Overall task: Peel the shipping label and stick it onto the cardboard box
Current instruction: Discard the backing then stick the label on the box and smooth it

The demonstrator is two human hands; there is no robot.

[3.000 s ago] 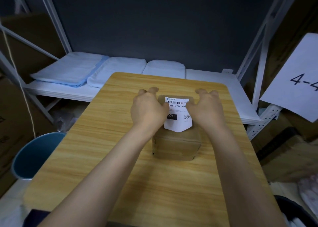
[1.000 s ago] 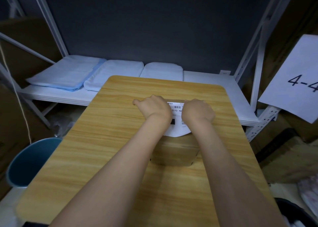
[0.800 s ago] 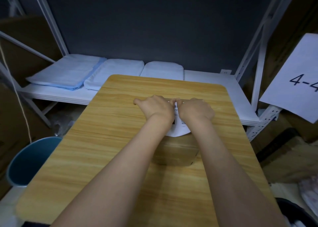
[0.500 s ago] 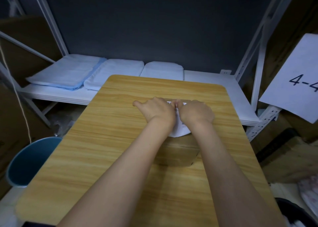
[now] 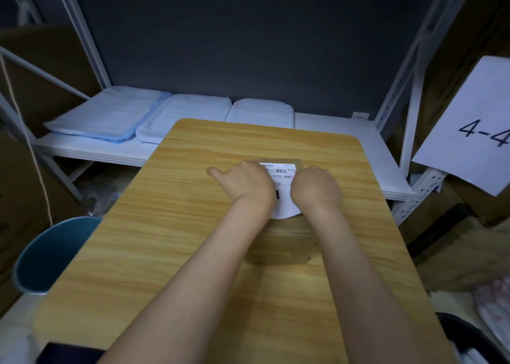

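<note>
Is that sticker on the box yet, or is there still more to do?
Mostly done: the shipping label already lies on top of the cardboard box, barcode showing. In hand: the left hand and right hand press down on it, one each side. Left: its near edge curves over the box's front and may need smoothing, then the hands come away.

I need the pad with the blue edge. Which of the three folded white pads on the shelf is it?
The leftmost pad, the widest. A blue edge runs along its near and right sides; the middle pad and right pad look plain white.
</note>
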